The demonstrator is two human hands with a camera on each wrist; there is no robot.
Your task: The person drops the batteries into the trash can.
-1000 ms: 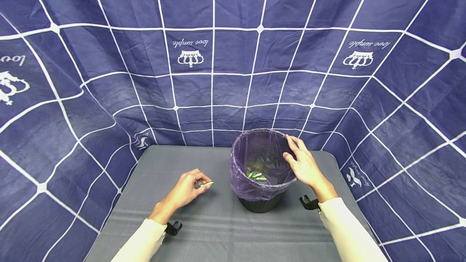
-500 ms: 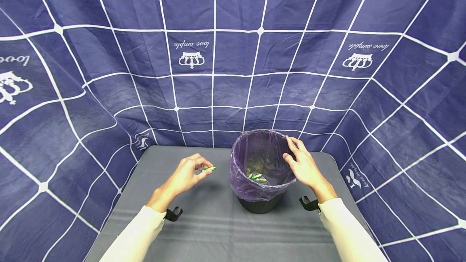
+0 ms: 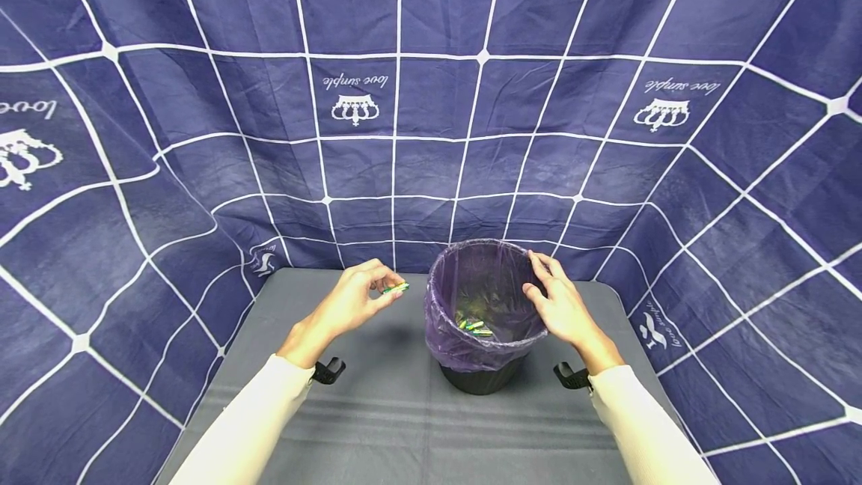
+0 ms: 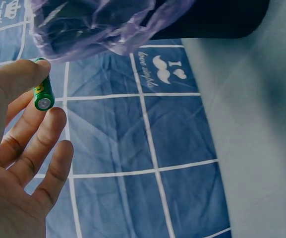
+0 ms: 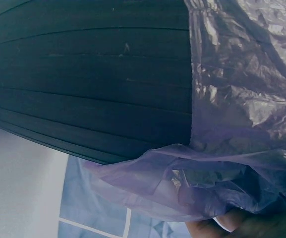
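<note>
My left hand [image 3: 350,304] is raised left of the trash bin, pinching a small green and yellow battery [image 3: 397,288] between thumb and fingertips. In the left wrist view the metal end of the battery [image 4: 44,94] faces the camera; the other fingers are loosely bent. The black trash bin [image 3: 477,382] stands upright, lined with a purple plastic bag [image 3: 444,339] folded over its rim. On the bin's right side my right hand [image 3: 564,307] holds the rim, thumb over the inside. Several green and yellow batteries [image 3: 480,329] lie inside the bag at the bottom.
The bin stands on a grey cloth-covered table [image 3: 377,425]. A blue curtain [image 3: 431,171] with white grid lines encloses the back and both sides. Each wrist carries a black strap mount, such as the left mount [image 3: 330,371].
My left hand has lifted and moved away from me and slightly right, carrying the battery from low over the table to near the bin's rim height. The right hand has stayed at the rim.
</note>
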